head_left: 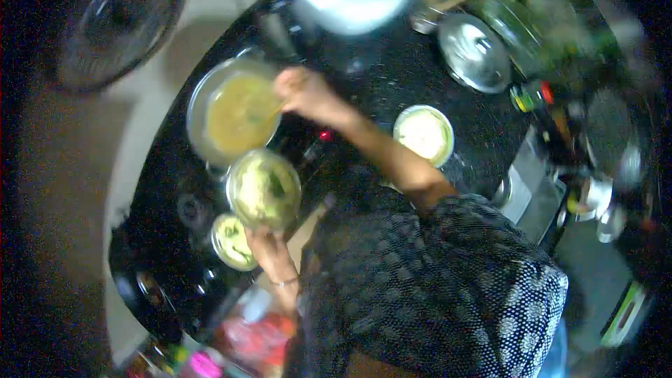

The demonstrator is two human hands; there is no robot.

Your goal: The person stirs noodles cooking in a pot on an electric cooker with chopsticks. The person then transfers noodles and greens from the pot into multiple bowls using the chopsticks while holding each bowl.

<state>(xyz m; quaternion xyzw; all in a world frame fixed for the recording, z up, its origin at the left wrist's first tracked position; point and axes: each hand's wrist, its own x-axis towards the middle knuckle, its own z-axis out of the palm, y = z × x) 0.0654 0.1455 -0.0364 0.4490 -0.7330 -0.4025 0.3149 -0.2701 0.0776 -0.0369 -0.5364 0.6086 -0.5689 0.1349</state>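
My left hand (271,250) grips the rim of a bowl (292,213) holding pale green, chopped-looking food (262,185). This bowl is close beside the near edge of a wide pot (201,101) of yellowish liquid (241,115). Over the pot's right rim, my right hand (302,91) is closed, its fingers blurred. A thin yellowish streak shows beneath it, but I cannot make out what it holds. Just below the bowl, a smaller container (234,241) of pale green food stands near my left hand. Beyond my right forearm is another round container (423,133) with whitish contents.
A white appliance (350,0) stands at the back of the black counter (371,91). To the right are a shiny steel lid or plate (476,52) and a small green jar (528,96). A gas hob (189,206) lies at left. Red packets (255,339) are at bottom.
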